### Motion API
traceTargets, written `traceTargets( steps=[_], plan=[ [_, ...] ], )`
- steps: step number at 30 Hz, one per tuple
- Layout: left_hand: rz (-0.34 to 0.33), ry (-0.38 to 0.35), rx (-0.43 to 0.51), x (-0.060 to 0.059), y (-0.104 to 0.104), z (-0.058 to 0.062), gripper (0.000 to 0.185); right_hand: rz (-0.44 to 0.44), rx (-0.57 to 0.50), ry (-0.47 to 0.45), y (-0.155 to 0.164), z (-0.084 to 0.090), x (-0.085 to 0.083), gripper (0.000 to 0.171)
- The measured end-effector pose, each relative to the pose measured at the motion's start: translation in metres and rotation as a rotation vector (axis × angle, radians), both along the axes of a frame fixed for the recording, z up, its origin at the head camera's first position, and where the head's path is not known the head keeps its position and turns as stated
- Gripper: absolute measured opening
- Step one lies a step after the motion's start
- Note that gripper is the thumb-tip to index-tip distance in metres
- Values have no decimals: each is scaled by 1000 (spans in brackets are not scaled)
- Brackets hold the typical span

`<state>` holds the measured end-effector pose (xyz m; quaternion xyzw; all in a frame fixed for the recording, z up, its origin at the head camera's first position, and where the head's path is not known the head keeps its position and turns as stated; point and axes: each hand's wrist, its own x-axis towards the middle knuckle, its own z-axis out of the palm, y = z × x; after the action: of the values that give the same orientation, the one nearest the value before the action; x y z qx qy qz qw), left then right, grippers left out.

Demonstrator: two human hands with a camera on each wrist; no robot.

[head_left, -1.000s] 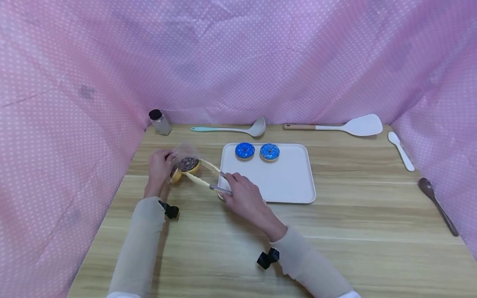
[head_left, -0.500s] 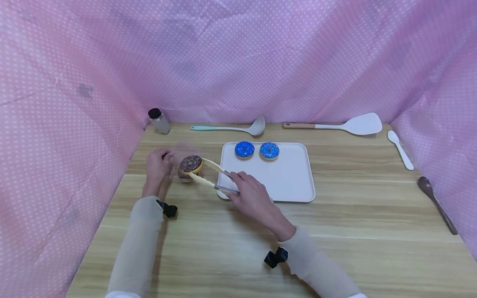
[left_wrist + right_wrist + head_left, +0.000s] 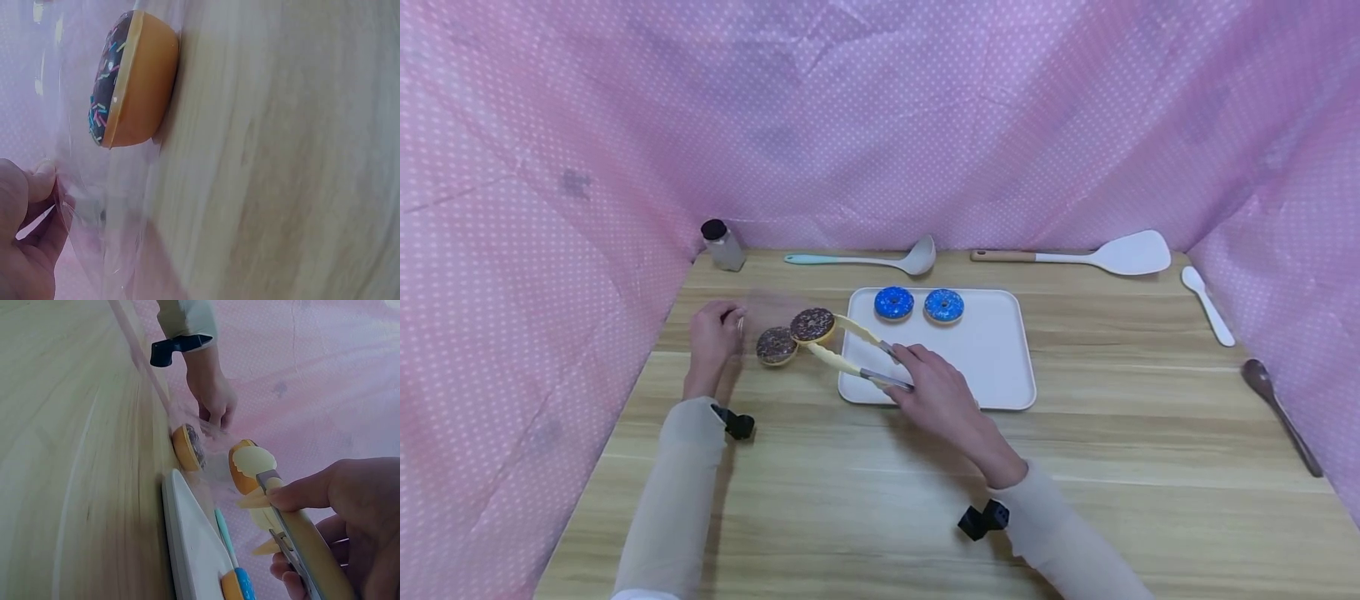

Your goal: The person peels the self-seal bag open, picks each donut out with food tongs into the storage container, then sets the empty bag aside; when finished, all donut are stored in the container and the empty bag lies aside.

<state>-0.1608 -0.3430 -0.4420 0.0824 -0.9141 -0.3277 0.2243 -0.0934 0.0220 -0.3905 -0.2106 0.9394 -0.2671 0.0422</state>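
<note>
Chocolate donut (image 3: 812, 325) hangs clamped in the yellow tongs (image 3: 850, 352), just left of the white tray (image 3: 992, 392) and above the desk (image 3: 880, 500). To carry it well, I judge the squeeze should stay steady and the tongs level, so the donut does not slip or tilt out. The right hand (image 3: 940, 400) has its grip closed round the tong handles over the tray's near-left corner, forearm angling back towards the body. The left hand (image 3: 711, 337), further left of the tray, pinches the edge of a clear plastic bag (image 3: 94, 206). A second chocolate donut (image 3: 776, 345) lies in the bag, between that hand and the tray. Two blue donuts (image 3: 893, 302) sit along the tray's far edge.
</note>
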Motion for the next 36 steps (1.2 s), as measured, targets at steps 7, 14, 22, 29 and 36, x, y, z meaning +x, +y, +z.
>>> traceTargets(
  steps=[7, 14, 22, 29, 36],
  plan=[
    [12, -23, 20, 4, -4, 0, 18, -28, -11, 20, 27, 1, -1, 57],
    [27, -45, 11, 7, -7, 2, 20, -53, 0, 45, 53, -5, -3, 61],
    [35, -39, -22, 8, -11, 4, 19, -66, 47, 16, 79, -17, -3, 61],
    [37, -37, -25, 9, -12, 5, 19, -45, 68, 45, 89, -27, -4, 61],
    [19, -30, -44, 9, -14, 4, 18, -45, 85, 27, 92, -28, -2, 62]
  ],
)
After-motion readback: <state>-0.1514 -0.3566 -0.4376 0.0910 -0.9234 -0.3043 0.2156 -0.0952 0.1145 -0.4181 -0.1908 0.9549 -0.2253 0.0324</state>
